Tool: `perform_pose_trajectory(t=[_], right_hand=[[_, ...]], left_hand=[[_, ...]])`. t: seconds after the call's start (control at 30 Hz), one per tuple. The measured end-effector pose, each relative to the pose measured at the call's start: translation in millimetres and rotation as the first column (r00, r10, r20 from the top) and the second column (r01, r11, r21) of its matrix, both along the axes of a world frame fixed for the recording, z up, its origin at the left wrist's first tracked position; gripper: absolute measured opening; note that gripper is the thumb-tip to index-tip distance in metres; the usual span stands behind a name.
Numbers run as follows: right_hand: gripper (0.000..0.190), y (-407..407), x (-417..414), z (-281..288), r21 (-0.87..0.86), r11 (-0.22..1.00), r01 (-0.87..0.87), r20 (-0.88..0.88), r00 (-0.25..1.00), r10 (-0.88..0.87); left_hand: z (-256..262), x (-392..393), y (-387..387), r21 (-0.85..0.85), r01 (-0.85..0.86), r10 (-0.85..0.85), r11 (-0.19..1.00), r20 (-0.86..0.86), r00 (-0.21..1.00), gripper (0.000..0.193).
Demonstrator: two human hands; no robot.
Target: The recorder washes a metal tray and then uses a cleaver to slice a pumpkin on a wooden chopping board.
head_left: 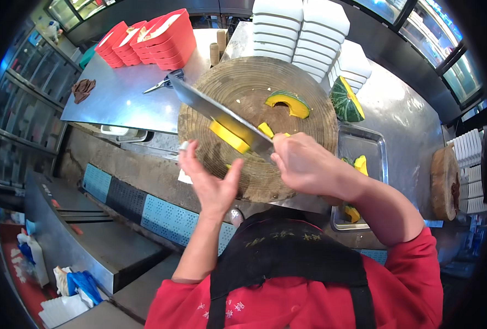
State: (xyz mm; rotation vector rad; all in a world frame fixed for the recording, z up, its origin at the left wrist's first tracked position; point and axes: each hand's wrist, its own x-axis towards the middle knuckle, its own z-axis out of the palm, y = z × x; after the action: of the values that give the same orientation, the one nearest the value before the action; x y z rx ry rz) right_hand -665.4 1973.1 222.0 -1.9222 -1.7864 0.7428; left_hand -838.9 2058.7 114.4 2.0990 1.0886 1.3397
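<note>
My right hand (303, 164) is closed round the handle of a cleaver (222, 115), its broad blade slanting up and left over a round wooden chopping block (235, 78). Just in front of the blade lies a thick slab of yellow squash flesh (229, 137). My left hand (212, 185), a white wrapping on one fingertip, is spread at the block's near left edge and holds nothing. A curved green-skinned squash wedge (288, 103) rests on the block, with a small yellow piece (265, 130) behind the blade. Part of the block is hidden by the blade and my right hand.
A larger squash piece (347, 100) stands right of the block, near stacked white containers (276, 28). A metal tray (384, 156) holds squash pieces. Scissors (163, 83), a brown cloth (83, 90) and stacked red containers (165, 41) are on the steel table at left.
</note>
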Motion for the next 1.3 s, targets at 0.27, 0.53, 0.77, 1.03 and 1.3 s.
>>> perform_pose_trajectory(t=[0.27, 0.53, 0.77, 1.03, 1.3], right_hand=[[0.015, 1, -36, -7, -0.14, 0.99, -0.02, 0.253, 0.966, 0.056], [0.018, -74, 19, 29, -0.026, 0.953, 0.302, 0.019, 0.953, -0.301], [0.008, -179, 47, 23, -0.174, 0.507, 0.844, -0.485, 0.375, -0.79], [0.013, -293, 44, -9, -0.253, 0.365, 0.896, -0.465, 0.218, -0.858], [0.018, -354, 28, -59, -0.369, 0.219, 0.903, -0.522, -0.007, -0.853]], left_hand=[[-24, 34, 11, -0.096, 0.141, -0.15, 0.985, -0.097, 0.984, 0.09], [11, 44, 45, 0.013, 0.37, -0.327, 0.929, -0.441, 0.836, 0.103], [19, 81, 80, -0.048, 0.623, -0.482, 0.781, -0.679, 0.553, 0.051], [-18, 90, 97, -0.265, 0.428, -0.416, 0.864, 0.103, 0.904, 0.036], [48, 164, -48, -0.564, 0.824, -0.321, -0.056, 0.792, 0.52, 0.047]])
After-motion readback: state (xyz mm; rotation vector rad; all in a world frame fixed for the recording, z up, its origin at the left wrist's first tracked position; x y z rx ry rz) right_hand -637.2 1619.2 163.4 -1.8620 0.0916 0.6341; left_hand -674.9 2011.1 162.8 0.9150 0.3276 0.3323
